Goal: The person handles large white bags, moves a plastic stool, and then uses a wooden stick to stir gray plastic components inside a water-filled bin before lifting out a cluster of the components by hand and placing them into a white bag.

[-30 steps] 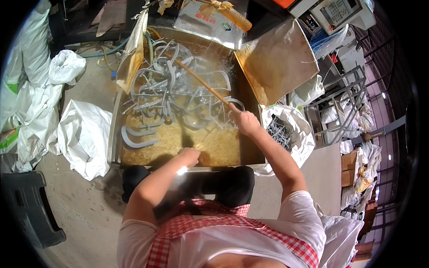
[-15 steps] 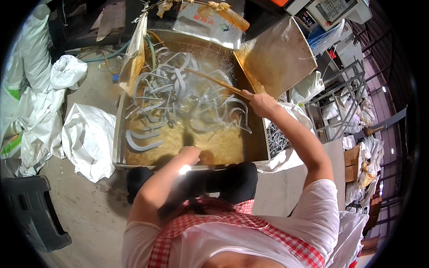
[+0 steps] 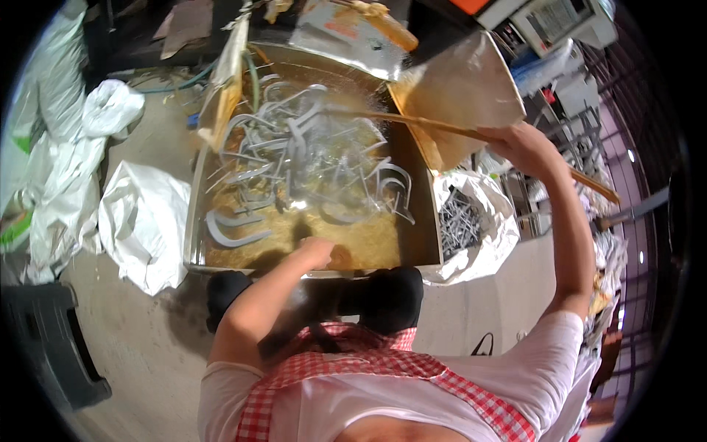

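Metal tank (image 3: pixel 422 232); right hand (image 3: pixel 527 149), stick (image 3: pixel 440 125) swung rightward.

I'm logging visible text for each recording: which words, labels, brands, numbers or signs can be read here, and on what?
None can be read.
Silver sheet: red print, too blurred.
Panel: markings, too small and blurred.
Sacks at left: green patches, no legible lettering.

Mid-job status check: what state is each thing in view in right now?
Right hand: closed, gripping.
Stick: gripped, slanting, far end blurred.
Left hand: curled, fingers partly hidden.
Tub: open, holding liquid.
Strips: loose, jumbled, many curved.
Right sack: open, holding grey pieces.
Left sack: crumpled.
Panel: tilted, stained.
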Tool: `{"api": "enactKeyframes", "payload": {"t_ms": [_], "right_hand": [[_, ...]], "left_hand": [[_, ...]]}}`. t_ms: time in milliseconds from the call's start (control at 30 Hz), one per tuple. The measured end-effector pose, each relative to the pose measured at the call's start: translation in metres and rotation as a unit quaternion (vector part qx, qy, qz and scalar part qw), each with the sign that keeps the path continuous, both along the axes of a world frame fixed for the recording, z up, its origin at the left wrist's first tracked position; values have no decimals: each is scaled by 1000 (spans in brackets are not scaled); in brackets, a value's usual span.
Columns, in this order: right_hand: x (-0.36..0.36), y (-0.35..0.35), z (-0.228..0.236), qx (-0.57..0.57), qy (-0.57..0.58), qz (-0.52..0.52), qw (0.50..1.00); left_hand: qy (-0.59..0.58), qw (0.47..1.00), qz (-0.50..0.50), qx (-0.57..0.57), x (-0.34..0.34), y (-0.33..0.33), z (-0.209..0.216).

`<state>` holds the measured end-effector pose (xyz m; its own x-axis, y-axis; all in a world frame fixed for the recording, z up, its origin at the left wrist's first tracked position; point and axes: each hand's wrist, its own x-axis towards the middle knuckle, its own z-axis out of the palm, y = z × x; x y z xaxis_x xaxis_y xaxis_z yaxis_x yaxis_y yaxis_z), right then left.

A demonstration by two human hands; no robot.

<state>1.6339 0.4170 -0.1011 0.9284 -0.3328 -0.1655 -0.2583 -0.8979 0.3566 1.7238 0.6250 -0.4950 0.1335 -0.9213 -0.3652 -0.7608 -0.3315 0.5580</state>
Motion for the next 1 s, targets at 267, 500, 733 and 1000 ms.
{"api": "enactKeyframes", "payload": {"t_ms": [267,500,733,1000], "right_hand": [[49,-18,-53,-42,-73,-33,996],[54,-12,-108,85,-23,-105,991],[58,-56,-33,89,10,-20,996],[152,-30,-168,-147,81,17,986]], "left_hand": [[38,997,14,-59,10,8,8],[17,999,7,-43,6,10,-4],[-17,999,-26,-17,0,1,9],[-4,998,38,-44,6,12,-2]]}}
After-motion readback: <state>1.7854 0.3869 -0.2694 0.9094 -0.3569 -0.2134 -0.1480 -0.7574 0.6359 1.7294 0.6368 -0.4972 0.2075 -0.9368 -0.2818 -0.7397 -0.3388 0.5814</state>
